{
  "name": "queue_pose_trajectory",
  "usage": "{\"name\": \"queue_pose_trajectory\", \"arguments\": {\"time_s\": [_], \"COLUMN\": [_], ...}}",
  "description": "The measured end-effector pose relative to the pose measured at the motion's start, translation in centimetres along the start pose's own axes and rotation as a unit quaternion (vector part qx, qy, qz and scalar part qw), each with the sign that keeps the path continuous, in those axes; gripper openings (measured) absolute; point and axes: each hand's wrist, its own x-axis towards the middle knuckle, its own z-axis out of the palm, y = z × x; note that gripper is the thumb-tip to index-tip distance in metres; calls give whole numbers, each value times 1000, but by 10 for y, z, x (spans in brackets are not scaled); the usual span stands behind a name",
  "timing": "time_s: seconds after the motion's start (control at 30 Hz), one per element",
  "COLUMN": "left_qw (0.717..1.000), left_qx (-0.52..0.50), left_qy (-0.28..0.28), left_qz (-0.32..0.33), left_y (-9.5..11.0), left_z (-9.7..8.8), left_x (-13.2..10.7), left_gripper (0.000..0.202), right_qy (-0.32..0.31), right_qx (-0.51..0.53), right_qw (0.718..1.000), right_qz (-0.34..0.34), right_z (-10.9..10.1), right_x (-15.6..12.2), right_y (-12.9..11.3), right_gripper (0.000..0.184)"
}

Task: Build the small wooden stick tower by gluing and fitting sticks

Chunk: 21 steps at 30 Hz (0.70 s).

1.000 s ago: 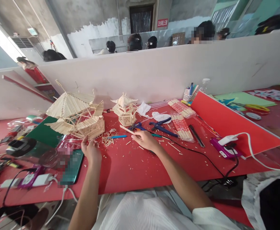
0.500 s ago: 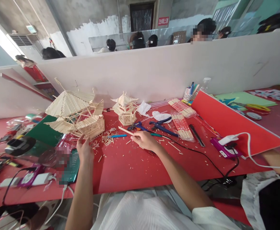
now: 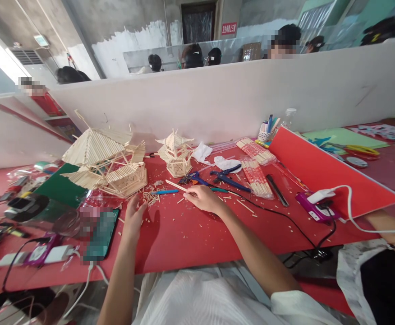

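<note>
My left hand point(image 3: 134, 216) lies over the red table point(image 3: 184, 234) with its fingers stretched out, just in front of a pile of cut stick bits point(image 3: 150, 196) and the large stick-built pavilion model point(image 3: 106, 164). It holds nothing that I can see. My right hand point(image 3: 204, 198) rests on the table with its fingers pinched on a thin wooden stick point(image 3: 177, 185) that points up and left. A smaller stick pavilion point(image 3: 176, 155) stands behind it. A blue-handled knife point(image 3: 165, 192) lies between my hands.
Blue pliers point(image 3: 226, 177) and packets of chopsticks point(image 3: 256, 174) lie right of the small model. A phone point(image 3: 101, 234) lies to the left, a purple glue gun point(image 3: 310, 205) with a cable to the right. A red board point(image 3: 319, 174), a white partition and another person's arm point(image 3: 390, 223) border the area.
My left hand has moved right and lowered toward the table, its fingers now spread flat near the stick bits. My right hand has stayed put with the stick.
</note>
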Motion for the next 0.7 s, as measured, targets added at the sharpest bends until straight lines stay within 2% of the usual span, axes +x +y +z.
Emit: {"name": "queue_pose_trajectory", "arguments": {"time_s": [0.17,0.23,0.33,0.4,0.43,0.5,0.6,0.7], "left_qw": [999,998,985,955,935,904,871,821], "left_qx": [24,47,140,246,294,360,449,558], "left_qy": [-9,-21,-60,-51,-26,19,55,37], "left_qz": [25,43,80,159,197,230,191,117], "left_y": [2,9,25,37,43,52,61,67], "left_z": [-3,-7,-19,-32,-40,-55,-75,-82], "left_x": [7,7,0,-5,-7,-7,1,10], "left_gripper": [36,37,41,38,36,27,20,27], "right_qy": [0,-1,0,-1,-1,-1,-4,-12], "right_qx": [-5,-5,-6,-9,-9,-7,0,-2], "right_qw": [1000,1000,1000,1000,1000,1000,1000,1000], "right_qz": [-6,-2,0,-2,-2,-1,3,8], "right_z": [0,0,0,-1,-1,-2,-1,-1], "right_x": [0,0,0,0,0,0,0,0], "right_y": [0,0,-1,-2,-3,-4,-5,-5], "right_gripper": [36,35,33,32,32,31,29,28]}}
